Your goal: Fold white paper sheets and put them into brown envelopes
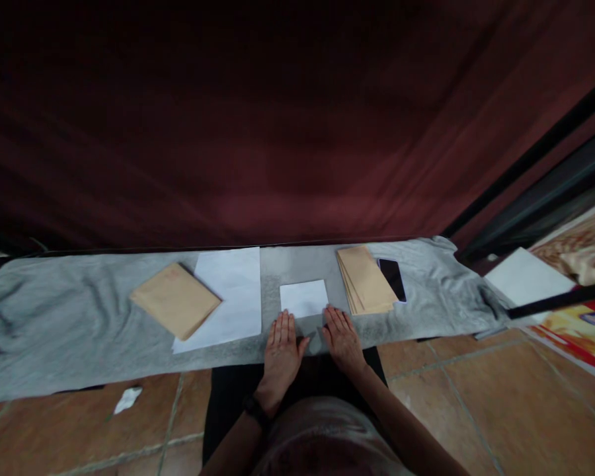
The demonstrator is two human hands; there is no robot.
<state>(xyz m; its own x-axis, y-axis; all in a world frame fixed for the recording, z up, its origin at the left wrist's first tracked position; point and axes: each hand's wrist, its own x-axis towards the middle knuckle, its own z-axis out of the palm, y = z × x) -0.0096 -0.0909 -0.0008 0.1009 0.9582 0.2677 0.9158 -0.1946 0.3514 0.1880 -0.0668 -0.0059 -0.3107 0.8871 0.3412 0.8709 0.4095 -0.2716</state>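
Note:
A small white sheet of paper (304,297), perhaps folded, lies flat on the grey cloth in front of me. At its near left corner rests my left hand (282,347), palm down with the fingers stretched out. My right hand (343,337) lies flat at the near right corner, fingers extended as well. Nothing is gripped in either hand. To the right is a fanned stack of brown envelopes (369,281). Larger white sheets (240,291) lie on the left, partly covered by a pile of brown envelopes (176,301).
A dark phone (393,279) sits beside the right stack. The grey cloth (79,317) covers a long narrow surface against a dark red curtain (277,132). At right are a black bar (560,304) and a colourful printed package (585,330). A crumpled white scrap (127,399) lies on the tiled floor.

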